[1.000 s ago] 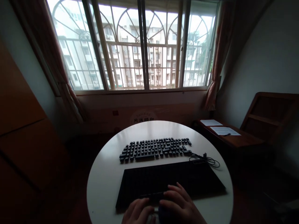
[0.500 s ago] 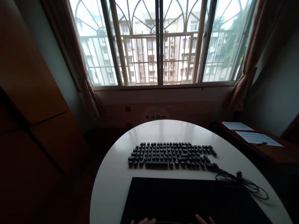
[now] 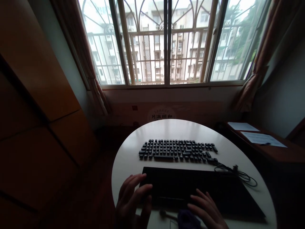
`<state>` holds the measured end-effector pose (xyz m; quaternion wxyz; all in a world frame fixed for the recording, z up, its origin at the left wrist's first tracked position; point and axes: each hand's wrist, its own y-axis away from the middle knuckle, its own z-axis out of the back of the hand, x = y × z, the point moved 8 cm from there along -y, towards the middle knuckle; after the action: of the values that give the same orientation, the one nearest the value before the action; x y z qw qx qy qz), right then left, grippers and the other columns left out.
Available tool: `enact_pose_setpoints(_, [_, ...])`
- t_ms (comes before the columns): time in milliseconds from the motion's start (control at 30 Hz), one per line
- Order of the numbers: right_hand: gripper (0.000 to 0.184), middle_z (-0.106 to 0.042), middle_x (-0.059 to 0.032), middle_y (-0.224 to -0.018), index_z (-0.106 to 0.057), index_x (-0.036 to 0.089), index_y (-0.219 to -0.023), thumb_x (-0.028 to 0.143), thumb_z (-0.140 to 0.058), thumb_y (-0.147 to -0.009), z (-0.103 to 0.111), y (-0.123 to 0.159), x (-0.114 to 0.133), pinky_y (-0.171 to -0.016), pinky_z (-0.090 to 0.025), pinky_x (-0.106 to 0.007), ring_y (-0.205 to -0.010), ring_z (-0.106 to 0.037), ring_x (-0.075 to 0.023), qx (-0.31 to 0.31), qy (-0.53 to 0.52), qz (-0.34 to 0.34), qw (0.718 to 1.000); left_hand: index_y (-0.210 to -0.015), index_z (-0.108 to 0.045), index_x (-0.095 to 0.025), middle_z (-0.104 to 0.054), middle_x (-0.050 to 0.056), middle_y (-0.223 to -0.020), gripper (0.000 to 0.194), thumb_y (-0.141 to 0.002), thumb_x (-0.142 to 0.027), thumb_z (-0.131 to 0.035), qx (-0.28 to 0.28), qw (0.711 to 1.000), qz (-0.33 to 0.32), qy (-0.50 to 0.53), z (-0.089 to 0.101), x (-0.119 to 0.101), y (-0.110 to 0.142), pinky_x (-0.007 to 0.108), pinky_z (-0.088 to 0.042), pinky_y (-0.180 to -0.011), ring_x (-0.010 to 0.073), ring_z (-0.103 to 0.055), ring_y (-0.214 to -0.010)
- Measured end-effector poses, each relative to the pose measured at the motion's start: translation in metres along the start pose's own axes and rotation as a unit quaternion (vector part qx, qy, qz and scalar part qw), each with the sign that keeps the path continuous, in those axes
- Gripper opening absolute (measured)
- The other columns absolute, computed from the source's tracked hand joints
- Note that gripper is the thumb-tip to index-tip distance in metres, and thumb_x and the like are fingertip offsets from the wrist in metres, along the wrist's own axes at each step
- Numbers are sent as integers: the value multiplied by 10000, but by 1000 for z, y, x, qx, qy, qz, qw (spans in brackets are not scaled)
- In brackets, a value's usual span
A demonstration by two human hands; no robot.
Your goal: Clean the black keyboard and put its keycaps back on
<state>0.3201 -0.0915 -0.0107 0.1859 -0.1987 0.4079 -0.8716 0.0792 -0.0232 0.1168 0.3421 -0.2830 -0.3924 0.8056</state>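
Observation:
A flat black slab (image 3: 202,187) lies on the round white table; its surface is too dark to make out. My left hand (image 3: 133,197) is at its left edge, fingers bent and apart with nothing seen in them. My right hand (image 3: 207,206) hovers over or rests on the slab's front part, fingers spread and empty. Between the hands, at the near edge, are a purple item (image 3: 188,219), partly hidden, and a small dark-ended tool (image 3: 163,213). Beyond the slab, loose black keycaps (image 3: 166,149) stand in rows laid out like a keyboard.
A coiled black cable (image 3: 246,179) lies to the right, running from near the keycaps. The white table (image 3: 130,149) has a curved edge. On a brown side table (image 3: 252,149) are paper sheets (image 3: 262,139) and a pen. A wooden cabinet (image 3: 64,133) stands left; a barred window is ahead.
The view has tilted down and shifted left. Both hands have come much further into view, over the slab, and the purple item and small tool now show.

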Motion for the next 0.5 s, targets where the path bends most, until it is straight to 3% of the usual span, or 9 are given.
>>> enact_pose_setpoints(100, [388,-690,-68,-1250,-649,307,-1283,438,-635,-918,2,1,0,-1090,-470,-516,-1253,-609,-310,5,5,5,1000,-1021,-662,-254,-675,63,-1176,236,-872,-104,-558,-14,1000,1,26,-2,-6,19,379,-564,-964,238,-613,-1154])
enact_pose_setpoints(200, [411,-670,-99,-1276,-628,267,-1299,393,-633,-908,3,3,0,-1086,-453,-567,-1297,-566,-334,6,11,-12,1000,-1015,-671,-257,-686,58,-1145,255,-853,-88,-570,8,999,-5,36,-10,-10,42,361,-576,-936,233,-633,-1116])
enact_pose_setpoints(300, [401,-666,-110,-1273,-629,250,-1288,366,-624,-904,3,4,2,-1088,-444,-581,-1305,-556,-339,8,17,-20,1000,-995,-672,-253,-689,61,-1133,225,-873,-103,-557,28,997,19,65,-10,0,52,315,-601,-861,218,-657,-1072])
enact_pose_setpoints(400, [375,-666,-111,-1266,-641,239,-1264,355,-613,-909,6,2,3,-1093,-440,-574,-1305,-557,-335,2,22,-19,1000,-991,-680,-240,-690,70,-1136,176,-916,-167,-538,38,993,76,78,-2,24,43,308,-607,-832,213,-678,-1036])
enact_pose_setpoints(500, [347,-671,-96,-1254,-655,236,-1237,343,-620,-908,9,0,4,-1089,-454,-550,-1298,-566,-321,-10,25,-9,1000,-957,-708,-226,-707,74,-1105,171,-927,-255,-542,41,992,100,63,3,53,19,352,-600,-853,233,-683,-1025])
